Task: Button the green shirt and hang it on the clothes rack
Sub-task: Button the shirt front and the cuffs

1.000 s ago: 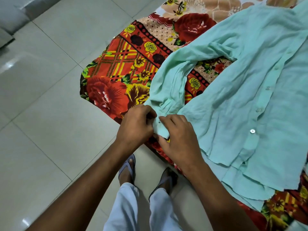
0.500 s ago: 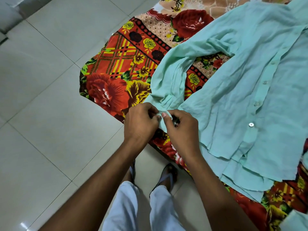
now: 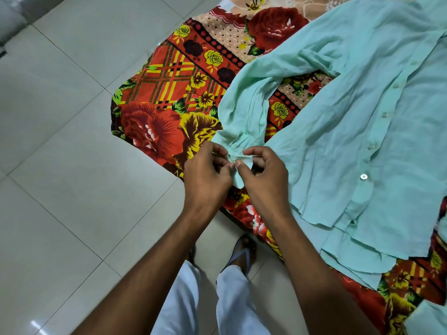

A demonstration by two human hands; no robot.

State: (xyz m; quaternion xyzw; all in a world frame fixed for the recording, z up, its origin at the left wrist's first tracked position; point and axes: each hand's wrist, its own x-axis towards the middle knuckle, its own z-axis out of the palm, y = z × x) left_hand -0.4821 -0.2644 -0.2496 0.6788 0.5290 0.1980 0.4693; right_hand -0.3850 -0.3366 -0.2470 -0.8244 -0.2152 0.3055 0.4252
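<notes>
The pale green shirt [image 3: 343, 131] lies spread face up on a flowered bedsheet [image 3: 174, 105]. Its front placket runs down the right side, with a white button [image 3: 363, 176] showing near the hem. One sleeve bends down toward me and ends in a cuff [image 3: 235, 163]. My left hand [image 3: 208, 176] and my right hand [image 3: 262, 180] pinch that cuff between thumbs and fingertips, holding it just above the edge of the sheet. The cuff's button is hidden by my fingers. No clothes rack is in view.
The red, yellow and black sheet covers a low bed whose corner points toward the pale tiled floor [image 3: 72, 165] on the left. My feet in sandals [image 3: 242, 255] stand on the tiles beside the bed edge. A grey cushion edge [image 3: 12, 22] shows at top left.
Both hands have lifted the sleeve cuff slightly and shifted their grip on it, fingertips now pinching closer together. The shirt body has not moved.
</notes>
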